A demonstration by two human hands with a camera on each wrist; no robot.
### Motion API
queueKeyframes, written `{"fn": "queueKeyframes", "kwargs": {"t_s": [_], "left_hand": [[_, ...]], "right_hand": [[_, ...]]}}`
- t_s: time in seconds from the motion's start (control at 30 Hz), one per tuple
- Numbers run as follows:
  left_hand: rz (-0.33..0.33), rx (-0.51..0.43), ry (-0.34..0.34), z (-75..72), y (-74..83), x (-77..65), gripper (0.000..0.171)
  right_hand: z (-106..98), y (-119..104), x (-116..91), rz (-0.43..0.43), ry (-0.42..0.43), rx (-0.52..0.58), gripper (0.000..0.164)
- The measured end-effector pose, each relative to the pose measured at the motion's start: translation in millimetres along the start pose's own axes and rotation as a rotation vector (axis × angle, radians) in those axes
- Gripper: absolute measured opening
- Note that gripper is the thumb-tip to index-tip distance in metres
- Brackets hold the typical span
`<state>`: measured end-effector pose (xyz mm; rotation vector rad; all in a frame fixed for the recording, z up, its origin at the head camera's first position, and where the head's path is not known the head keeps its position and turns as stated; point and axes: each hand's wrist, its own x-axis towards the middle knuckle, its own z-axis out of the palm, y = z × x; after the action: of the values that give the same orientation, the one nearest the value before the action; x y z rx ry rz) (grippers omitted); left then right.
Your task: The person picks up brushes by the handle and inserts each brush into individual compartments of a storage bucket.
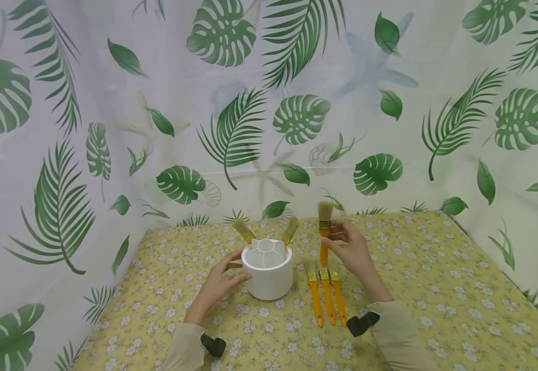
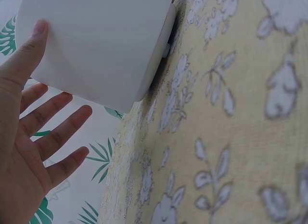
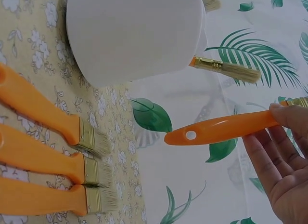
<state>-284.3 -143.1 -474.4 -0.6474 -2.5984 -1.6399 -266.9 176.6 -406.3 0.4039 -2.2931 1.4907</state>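
Note:
My right hand (image 1: pixel 351 248) pinches a paintbrush (image 1: pixel 324 257) with an orange handle, held bristles up, to the right of a round white holder (image 1: pixel 269 284). The right wrist view shows the handle's holed end (image 3: pixel 211 129) pointing towards the holder, apart from it. Inside the holder are white dividers and two paintbrushes, one leaning left (image 1: pixel 243 230) and one leaning right (image 1: pixel 291 230). My left hand (image 1: pixel 219 282) rests against the holder's left side. In the left wrist view its thumb (image 2: pixel 34 43) touches the white wall, and its fingers are spread and nearly straight.
Three more orange-handled paintbrushes (image 1: pixel 328 299) lie side by side on the table, right of the holder, bristles away from me. A yellow floral cloth (image 1: pixel 157 309) covers the table. White leaf-print curtains (image 1: pixel 250 129) stand behind and at both sides.

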Motion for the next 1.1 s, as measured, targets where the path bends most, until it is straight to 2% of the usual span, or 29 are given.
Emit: {"fn": "queueKeyframes", "kwargs": {"t_s": [0.37, 0.6, 0.67, 0.93, 1.1], "left_hand": [[0.011, -0.001, -0.010, -0.3, -2.9, 0.9, 0.067], [0.005, -0.003, 0.027, 4.7, -32.0, 9.4, 0.065], [0.006, -0.004, 0.031, 4.8, -34.1, 10.0, 0.065], [-0.004, -0.006, 0.038, 4.2, -30.5, 9.1, 0.065], [0.002, -0.005, 0.033, 3.5, -15.7, 5.1, 0.065]], "right_hand": [[9, -5, 4, -0.087, -0.004, 0.025, 0.036], [12, -9, 6, -0.124, -0.005, 0.022, 0.035], [13, -11, 6, -0.130, -0.005, 0.017, 0.035], [14, -17, 7, -0.075, -0.026, 0.054, 0.035], [14, -21, 8, -0.068, -0.020, 0.046, 0.034]]}}
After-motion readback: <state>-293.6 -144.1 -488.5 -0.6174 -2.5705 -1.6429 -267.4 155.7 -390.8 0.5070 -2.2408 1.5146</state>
